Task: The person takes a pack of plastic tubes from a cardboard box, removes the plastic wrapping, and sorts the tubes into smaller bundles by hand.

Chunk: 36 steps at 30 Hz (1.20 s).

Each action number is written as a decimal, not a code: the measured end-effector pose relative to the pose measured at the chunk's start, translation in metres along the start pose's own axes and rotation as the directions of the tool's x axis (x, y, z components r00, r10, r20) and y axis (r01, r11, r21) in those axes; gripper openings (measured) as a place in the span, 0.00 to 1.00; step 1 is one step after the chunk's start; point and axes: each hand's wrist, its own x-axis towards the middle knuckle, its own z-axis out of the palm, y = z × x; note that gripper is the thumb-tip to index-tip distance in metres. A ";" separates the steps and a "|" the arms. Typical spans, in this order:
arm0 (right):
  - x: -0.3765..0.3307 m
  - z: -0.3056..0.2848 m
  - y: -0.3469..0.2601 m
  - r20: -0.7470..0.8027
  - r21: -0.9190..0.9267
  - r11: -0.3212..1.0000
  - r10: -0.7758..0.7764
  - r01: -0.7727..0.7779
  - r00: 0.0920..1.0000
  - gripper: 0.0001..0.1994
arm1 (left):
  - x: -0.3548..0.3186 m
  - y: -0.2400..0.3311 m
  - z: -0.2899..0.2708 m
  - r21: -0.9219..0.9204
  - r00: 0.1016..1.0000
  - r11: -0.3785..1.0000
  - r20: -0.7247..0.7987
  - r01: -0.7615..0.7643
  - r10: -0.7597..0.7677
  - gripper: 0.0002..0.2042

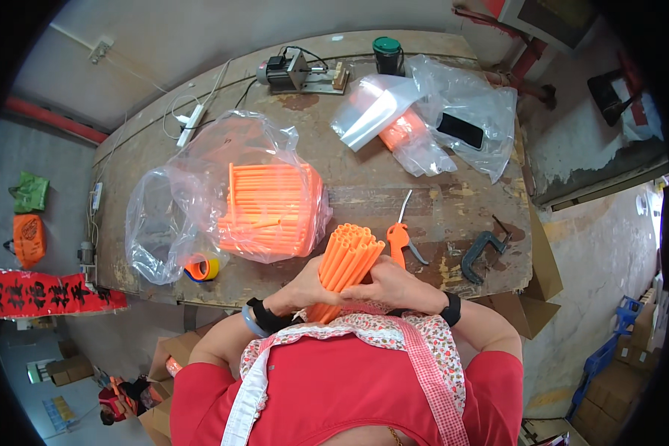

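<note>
Between my two hands, close to my apron at the table's near edge, is a bundle of orange plastic tubes (pixel 343 260), leaning up and to the right. My left hand (pixel 305 285) wraps the bundle's left side. Around its right side my right hand (pixel 395 286) is closed, fingers partly hidden behind the tubes. Just left of the bundle, a clear plastic bag (pixel 163 215) lies open around a large stack of similar orange tubes (pixel 264 212). Beyond my right hand rests an air blow gun (pixel 398 241) with an orange body and a thin metal nozzle.
A small motor (pixel 286 73) and a dark cup with a green lid (pixel 387 56) stand at the back. Farther right lie plastic bags and a black phone (pixel 461 131). A C-clamp (pixel 482 256) sits by the right edge. Tape rolls (pixel 202 268) lie near the front left.
</note>
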 end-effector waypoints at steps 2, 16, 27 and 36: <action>0.000 -0.026 -0.020 0.148 -0.353 0.929 0.175 -0.113 0.973 0.25 | 0.003 0.001 -0.005 0.015 0.992 0.995 0.076 0.101 -0.102 0.34; -0.025 -0.019 0.009 0.393 -0.794 0.446 -0.143 0.413 0.908 0.26 | 0.028 0.001 0.005 0.309 0.706 0.844 0.463 0.438 -0.535 0.40; -0.056 0.030 0.114 0.214 0.225 0.961 0.110 -0.159 0.971 0.37 | -0.010 0.037 -0.059 -0.222 0.664 0.687 0.569 0.692 -0.485 0.41; -0.059 0.026 0.093 0.201 0.526 0.797 0.223 -0.297 0.954 0.35 | 0.010 0.006 0.009 0.438 0.971 0.868 0.065 -0.236 0.231 0.31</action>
